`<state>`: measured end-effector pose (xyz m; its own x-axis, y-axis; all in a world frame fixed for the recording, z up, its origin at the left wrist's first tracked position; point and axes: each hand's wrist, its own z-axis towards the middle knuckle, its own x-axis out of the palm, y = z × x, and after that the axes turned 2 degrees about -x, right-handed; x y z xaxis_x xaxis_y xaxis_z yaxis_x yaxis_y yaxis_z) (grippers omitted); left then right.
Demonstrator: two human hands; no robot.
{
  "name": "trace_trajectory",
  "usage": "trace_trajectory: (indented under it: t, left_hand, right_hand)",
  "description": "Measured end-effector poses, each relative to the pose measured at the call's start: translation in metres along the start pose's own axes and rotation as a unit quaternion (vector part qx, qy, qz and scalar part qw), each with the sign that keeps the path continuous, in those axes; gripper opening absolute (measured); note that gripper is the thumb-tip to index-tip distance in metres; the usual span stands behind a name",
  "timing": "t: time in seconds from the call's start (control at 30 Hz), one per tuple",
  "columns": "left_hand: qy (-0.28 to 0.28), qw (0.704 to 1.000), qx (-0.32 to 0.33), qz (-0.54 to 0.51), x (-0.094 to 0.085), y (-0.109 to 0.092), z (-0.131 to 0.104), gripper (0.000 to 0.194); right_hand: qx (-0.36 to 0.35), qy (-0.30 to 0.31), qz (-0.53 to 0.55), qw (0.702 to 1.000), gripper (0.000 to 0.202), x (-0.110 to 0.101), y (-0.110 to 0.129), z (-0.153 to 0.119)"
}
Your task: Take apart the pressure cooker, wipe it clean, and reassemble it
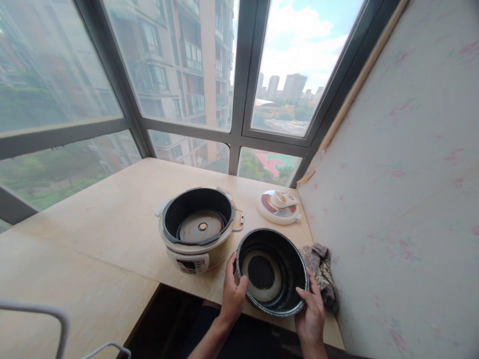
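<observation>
Between my two hands is a black inner pot (288, 259), tilted so that its inside faces me, with a pale ring on its bottom. My left hand (234, 294) grips the pot's left rim, thumb over the edge. On the opposite side, my right hand (311, 306) holds the right rim, its thumb on the inner wall. Just left of the pot stands the electric pressure cooker body (217, 252), without a lid, its dark cavity and round heating plate showing. The cooker's lid (279, 212) lies on the tabletop behind the pot.
A crumpled grey-brown cloth (320, 271) rests by the wall (404, 239) on the right. The light wooden tabletop (101, 219) runs along the windows. White metal rails (62, 319) stick up at the lower left, and the tabletop's front edge has a dark gap below it.
</observation>
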<state>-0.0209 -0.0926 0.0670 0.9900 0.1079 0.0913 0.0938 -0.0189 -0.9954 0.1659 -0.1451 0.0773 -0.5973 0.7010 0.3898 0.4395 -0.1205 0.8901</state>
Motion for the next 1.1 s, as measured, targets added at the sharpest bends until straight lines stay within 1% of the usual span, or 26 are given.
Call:
trace_trajectory:
  t: [0.1,0.23,0.4,0.5,0.6,0.67,0.73,0.8,0.9,0.93,1.0,1.03,1.07,1.1]
  left_hand:
    - [-0.01,1.0,0.0,0.012,-0.004,0.005,0.001,0.064]
    - [-0.019,1.0,0.003,0.017,-0.007,0.011,0.001,0.063]
    - [-0.006,1.0,0.014,0.025,-0.01,0.015,0.003,0.063]
    - [0.004,0.999,0.019,0.025,-0.011,0.012,0.004,0.062]
    - [-0.012,0.999,0.014,0.03,-0.007,0.006,0.003,0.061]
    - [-0.027,0.999,0.009,0.039,-0.004,0.002,0.0,0.059]
    - [-0.039,0.998,0.005,0.045,-0.001,-0.001,-0.002,0.057]
    - [-0.044,0.998,0.002,0.046,0.0,-0.002,-0.003,0.056]
    - [-0.042,0.998,-0.002,0.044,0.0,-0.001,-0.003,0.058]
    - [-0.04,0.998,-0.002,0.043,0.0,-0.001,-0.003,0.058]
    - [-0.036,0.998,0.001,0.043,0.0,-0.001,-0.002,0.059]
    - [-0.033,0.998,0.003,0.044,0.0,-0.001,-0.001,0.06]
    - [-0.031,0.998,0.004,0.048,0.0,-0.001,-0.001,0.061]
    - [-0.029,0.998,0.005,0.052,0.001,-0.002,-0.001,0.061]
  right_hand:
    - [-0.005,0.017,-0.014,1.0,0.088,0.001,-0.001,0.001]
    - [-0.005,0.022,-0.011,1.0,0.085,0.001,-0.003,0.004]
    - [-0.011,0.006,-0.014,1.0,0.085,0.002,-0.004,0.004]
    - [-0.011,0.007,-0.022,1.0,0.085,0.003,-0.003,0.005]
    - [-0.015,0.016,-0.047,0.999,0.085,0.001,-0.002,0.008]
    - [-0.027,0.019,-0.084,0.996,0.083,-0.003,0.0,0.012]
    - [-0.056,0.022,-0.14,0.988,0.076,-0.009,0.003,0.015]
    - [-0.097,0.027,-0.189,0.977,0.07,-0.015,0.01,0.018]
    - [-0.165,0.02,-0.24,0.956,0.068,-0.018,0.026,0.031]
    - [-0.188,0.016,-0.253,0.949,0.068,-0.018,0.032,0.039]
    - [-0.238,0.017,-0.283,0.929,0.065,-0.014,0.039,0.064]
    - [-0.275,0.037,-0.308,0.91,0.06,-0.012,0.041,0.081]
    - [-0.32,0.051,-0.353,0.878,0.053,-0.011,0.04,0.098]
    - [-0.36,0.069,-0.415,0.833,0.047,-0.011,0.037,0.115]
